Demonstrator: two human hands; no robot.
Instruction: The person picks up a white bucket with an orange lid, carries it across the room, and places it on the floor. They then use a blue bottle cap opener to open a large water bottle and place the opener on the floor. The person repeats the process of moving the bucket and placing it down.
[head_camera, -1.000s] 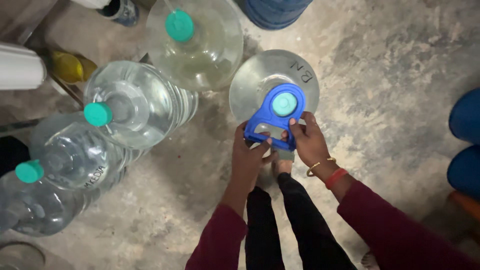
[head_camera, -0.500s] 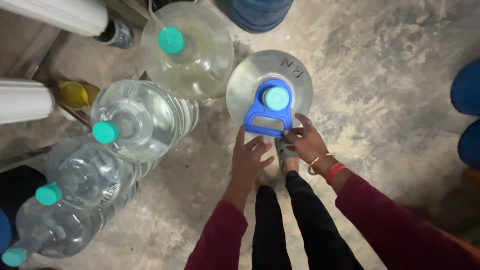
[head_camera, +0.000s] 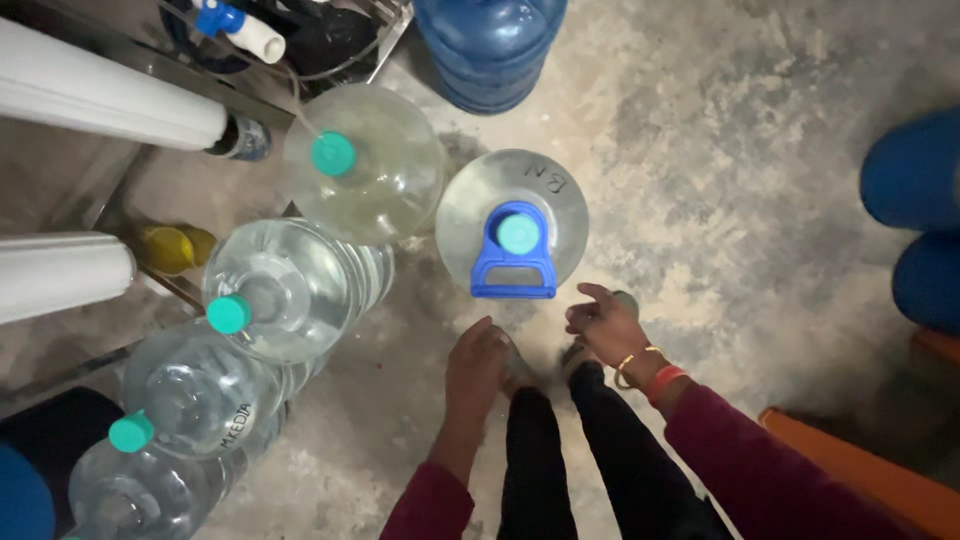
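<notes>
A clear water jug (head_camera: 470, 215) stands on the concrete floor in front of me, with a teal cap (head_camera: 518, 234) and a blue carry handle (head_camera: 513, 270) around its neck. My left hand (head_camera: 476, 362) hangs just below the jug, fingers loosely curled, holding nothing. My right hand (head_camera: 604, 326) is a little to the right and below the handle, fingers apart, touching nothing. A gold bangle and a red band sit on the right wrist. My legs in black trousers show between the two arms.
Several clear jugs with teal caps (head_camera: 365, 165) (head_camera: 285, 290) (head_camera: 195, 395) stand in a row to the left. A blue jug (head_camera: 490, 45) stands at the top, blue containers (head_camera: 915, 220) at the right. White filter cylinders (head_camera: 100, 100) lie at upper left.
Both hands have let go of the blue handle and drawn back toward me. The view has tilted, so the jug sits further from my hands.
</notes>
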